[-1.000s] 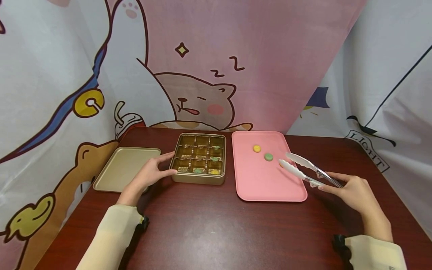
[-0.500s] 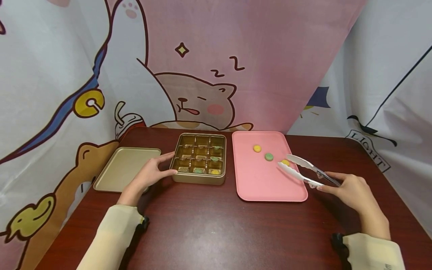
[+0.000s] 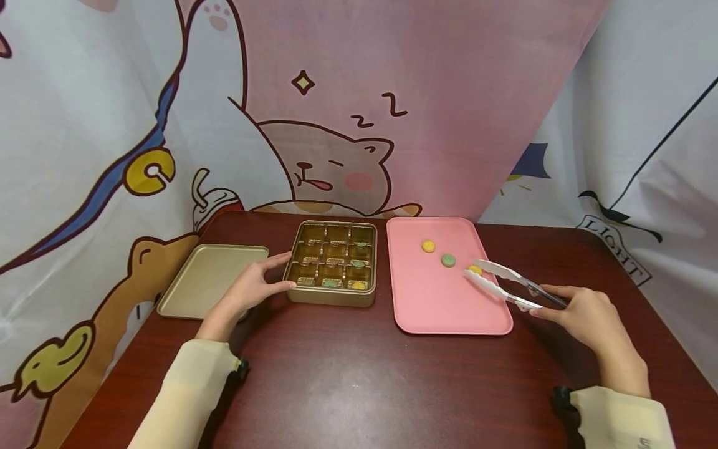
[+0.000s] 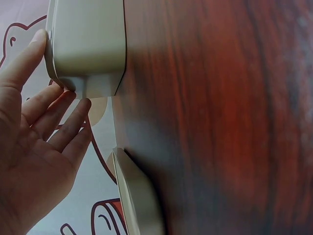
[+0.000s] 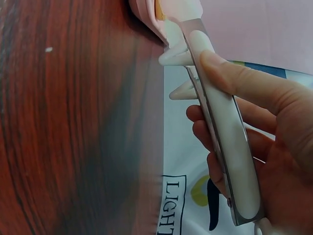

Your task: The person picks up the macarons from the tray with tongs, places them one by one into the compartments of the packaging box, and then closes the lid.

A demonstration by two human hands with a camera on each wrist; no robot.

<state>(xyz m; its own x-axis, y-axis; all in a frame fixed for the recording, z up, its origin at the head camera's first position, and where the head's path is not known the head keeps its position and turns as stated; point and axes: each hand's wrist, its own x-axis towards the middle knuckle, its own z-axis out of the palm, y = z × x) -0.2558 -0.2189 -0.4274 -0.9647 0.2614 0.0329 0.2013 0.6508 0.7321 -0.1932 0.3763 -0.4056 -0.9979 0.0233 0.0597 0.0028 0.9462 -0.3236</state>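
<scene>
A: Where are the tongs?
B: Over the right-hand part of the pink tray, with their two white tips apart and the nearer yellow disc between them on the tray. I can't tell whether either tip touches it.

A: And what are the hands doing?
B: The right hand holds the tongs, thumb along one arm, fingers curled on the other side. The left hand is relaxed and spread, its thumb at the near left corner of the gold box and its fingertips at the left side.

A: What else lies on the tray?
B: A green disc just beyond the tongs, and a farther yellow disc behind that.

A: Anything in the box?
B: It has nine compartments, three by three. The right column has green at the back, green in the middle and yellow at the front; the front middle one has green too.

A: And around it?
B: A flat gold lid lies left of the box, partly behind the left wrist. Everything sits on a dark red-brown bench, with a cartoon-printed cloth hanging behind.
</scene>
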